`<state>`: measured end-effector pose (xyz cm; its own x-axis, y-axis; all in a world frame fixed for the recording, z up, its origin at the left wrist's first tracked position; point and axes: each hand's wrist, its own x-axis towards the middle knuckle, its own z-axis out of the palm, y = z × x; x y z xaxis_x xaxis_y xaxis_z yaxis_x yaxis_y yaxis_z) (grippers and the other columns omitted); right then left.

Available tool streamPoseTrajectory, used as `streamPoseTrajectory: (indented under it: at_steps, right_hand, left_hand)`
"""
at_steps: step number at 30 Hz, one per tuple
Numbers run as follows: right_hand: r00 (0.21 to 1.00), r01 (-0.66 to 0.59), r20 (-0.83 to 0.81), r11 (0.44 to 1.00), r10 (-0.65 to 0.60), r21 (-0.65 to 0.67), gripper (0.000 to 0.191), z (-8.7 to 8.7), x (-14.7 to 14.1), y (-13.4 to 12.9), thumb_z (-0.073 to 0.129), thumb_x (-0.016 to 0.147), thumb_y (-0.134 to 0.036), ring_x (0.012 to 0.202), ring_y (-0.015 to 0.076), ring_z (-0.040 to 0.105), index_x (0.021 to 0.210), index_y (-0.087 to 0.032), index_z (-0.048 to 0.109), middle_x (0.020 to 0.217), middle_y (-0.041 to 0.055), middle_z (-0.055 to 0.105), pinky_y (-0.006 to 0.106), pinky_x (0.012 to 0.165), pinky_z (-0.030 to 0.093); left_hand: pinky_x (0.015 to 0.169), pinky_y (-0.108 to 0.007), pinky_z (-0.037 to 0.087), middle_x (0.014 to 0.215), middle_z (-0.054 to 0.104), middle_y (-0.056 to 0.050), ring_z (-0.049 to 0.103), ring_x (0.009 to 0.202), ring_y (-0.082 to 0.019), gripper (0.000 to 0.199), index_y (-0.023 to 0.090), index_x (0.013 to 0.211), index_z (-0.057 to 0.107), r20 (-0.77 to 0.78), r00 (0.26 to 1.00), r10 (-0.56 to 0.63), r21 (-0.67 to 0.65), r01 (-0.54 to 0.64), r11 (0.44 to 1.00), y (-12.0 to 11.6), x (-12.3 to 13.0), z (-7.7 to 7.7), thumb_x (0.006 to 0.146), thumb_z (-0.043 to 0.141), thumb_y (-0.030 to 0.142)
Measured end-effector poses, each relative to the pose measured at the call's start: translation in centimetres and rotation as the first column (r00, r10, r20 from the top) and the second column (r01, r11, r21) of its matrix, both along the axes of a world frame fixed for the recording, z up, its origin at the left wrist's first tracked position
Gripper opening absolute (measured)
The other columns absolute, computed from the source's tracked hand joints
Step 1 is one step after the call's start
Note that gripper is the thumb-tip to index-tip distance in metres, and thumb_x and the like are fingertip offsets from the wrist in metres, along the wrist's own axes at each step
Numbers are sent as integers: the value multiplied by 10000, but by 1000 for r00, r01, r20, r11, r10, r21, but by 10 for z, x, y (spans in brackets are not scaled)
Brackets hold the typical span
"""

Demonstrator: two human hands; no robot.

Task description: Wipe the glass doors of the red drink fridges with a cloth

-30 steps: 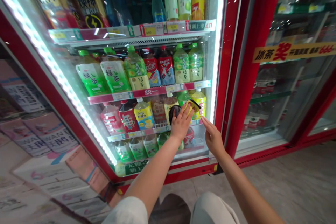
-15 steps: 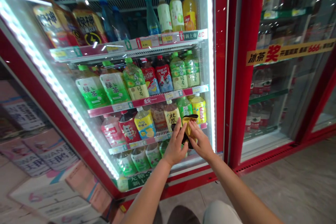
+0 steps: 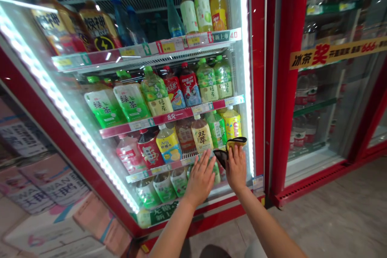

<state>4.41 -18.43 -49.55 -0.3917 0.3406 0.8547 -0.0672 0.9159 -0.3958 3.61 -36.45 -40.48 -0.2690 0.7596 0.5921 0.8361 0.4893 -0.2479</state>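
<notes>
A black and yellow cloth [image 3: 234,144] lies bunched under the fingers of my right hand [image 3: 236,167], against the glass door of a lit drinks fridge. My left hand [image 3: 200,179] is spread with its fingers pointing up, beside the cloth and holding nothing. Behind the glass, just above my left hand, stands a cream-labelled bottle [image 3: 202,134]. A green bottle [image 3: 216,130] and a yellow bottle [image 3: 232,124] are to its right.
The fridge has a red frame [image 3: 258,88] and several shelves of bottles. Stacked cartons [image 3: 45,229] stand at the lower left. A second red-framed fridge [image 3: 294,100] is on the right, above a grey tiled floor [image 3: 326,217].
My hands have moved apart. The right hand has shifted right with the cloth; the left has moved slightly down and away from it.
</notes>
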Motion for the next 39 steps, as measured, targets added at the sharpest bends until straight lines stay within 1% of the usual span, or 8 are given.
streamPoseTrajectory:
  at_steps: [2,5,10,14,20,28,33,39]
  right_hand:
    - [999,9,53,999,-12,47,744,-3,-3,-12,446,946,-96,1568,377,203,1645,-205,217,1640,186,374,693,1199,269]
    - [998,7,55,989,-15,146,800,16,-10,-13,430,916,-57,1545,328,298,1654,-218,170,1606,155,446,643,1232,239]
    - [990,53,-138,985,-30,163,863,38,-20,39,440,884,-75,1543,303,305,1664,-192,88,1626,156,412,549,1193,373]
    - [947,201,-255,980,-193,6,712,9,-24,57,415,954,-152,1534,353,310,1639,-251,250,1595,144,459,620,1160,383]
    - [941,213,-251,973,-229,-88,687,-25,-28,29,417,972,-209,1523,388,311,1638,-235,251,1578,187,458,688,1146,347]
    - [922,137,-342,979,-182,-151,624,19,-32,58,402,957,-153,1517,340,339,1569,-278,412,1581,131,470,669,1179,316]
    - [918,126,-337,959,-210,-252,620,19,-32,55,355,976,-240,1557,360,230,1595,-267,362,1645,129,366,700,1174,285]
    - [956,159,-246,987,-163,-37,729,24,-32,43,396,987,-396,1568,389,181,1649,-180,181,1681,183,273,712,1195,216]
  left_hand:
    - [1254,-524,316,1685,274,-154,206,1578,-260,682,177,1630,195,-47,999,22,13,-22,1000,-2,0,-7,997,450,160]
    - [1257,-509,313,1667,328,-142,224,1575,-246,715,162,1637,157,-101,994,35,54,-30,998,1,-3,-12,988,457,142]
    - [1271,-490,284,1666,330,-117,223,1574,-243,716,171,1641,154,-146,988,48,100,-34,994,12,-12,-21,990,449,143]
    - [1310,-457,172,1640,386,-86,225,1574,-224,695,185,1629,231,-163,986,33,121,-13,993,22,-22,-36,989,502,206]
    - [1314,-444,140,1627,404,-94,208,1576,-225,642,160,1586,352,-148,986,71,164,-46,985,35,-29,-52,968,525,180]
    - [1319,-404,98,1587,480,-47,218,1576,-189,581,206,1512,488,-156,987,-43,174,71,982,48,-7,-79,938,545,142]
    - [1319,-412,74,1599,454,-57,208,1577,-189,595,214,1518,484,-131,991,19,204,8,979,52,-14,-83,929,553,158]
    - [1319,-439,30,1628,389,-70,123,1591,-197,632,184,1531,466,-128,988,83,176,-60,983,54,-25,-78,908,568,162]
